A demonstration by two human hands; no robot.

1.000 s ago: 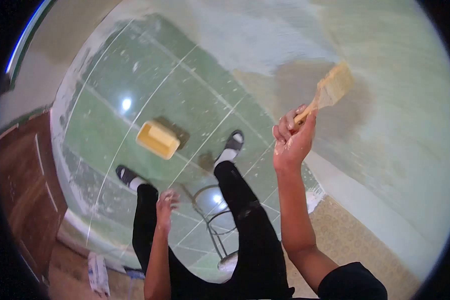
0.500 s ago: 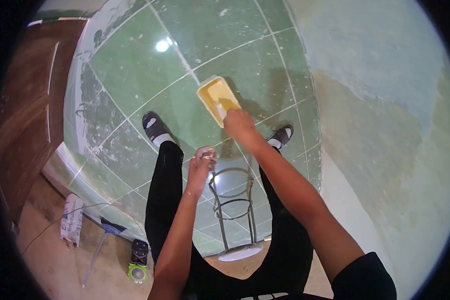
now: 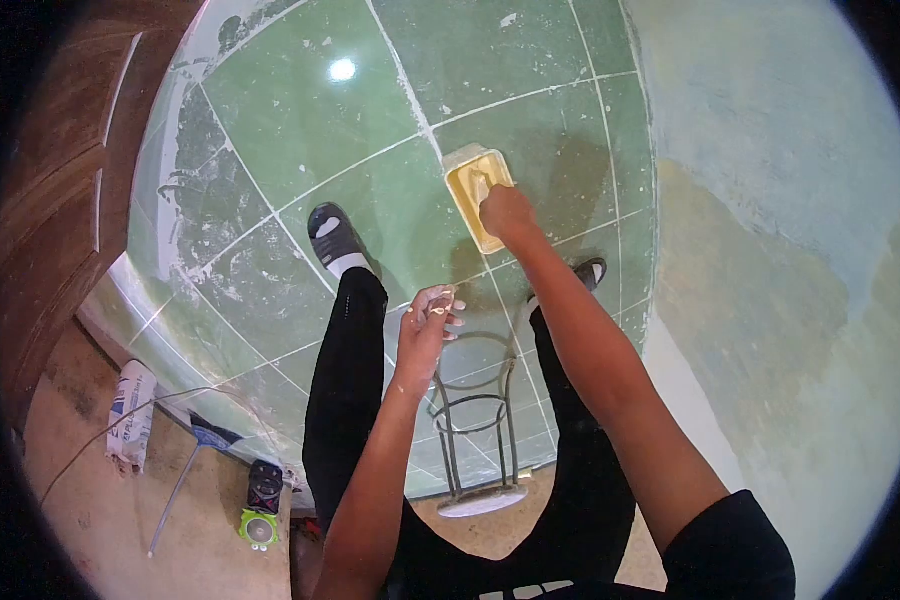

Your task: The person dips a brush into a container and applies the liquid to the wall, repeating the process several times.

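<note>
My right hand [image 3: 508,213] is closed at the near right edge of a yellow tray [image 3: 494,243] on the green tiles. It grips what looks like a putty knife [image 3: 481,187], whose pale end dips into the tray; the handle is hidden in my fist. Yellowish paste coats the tray's inside. Nearer to me, my left hand [image 3: 432,318] hangs in the air, empty, its fingers loosely bent and apart. Pale smears mark its fingers and thumb.
Between my legs stands a metal-framed stool [image 3: 502,412]. Green tiled surface [image 3: 360,180] with white smears spreads ahead. A patchy wall [image 3: 770,200] rises on the right. At lower left are a printed sack [image 3: 131,405], a cable [image 3: 165,397] and a green-rimmed device [image 3: 258,528].
The view has shifted, so the tray and both hands appear farther right. The putty knife's pale end has moved within the tray toward its far part. My left hand stays empty.
</note>
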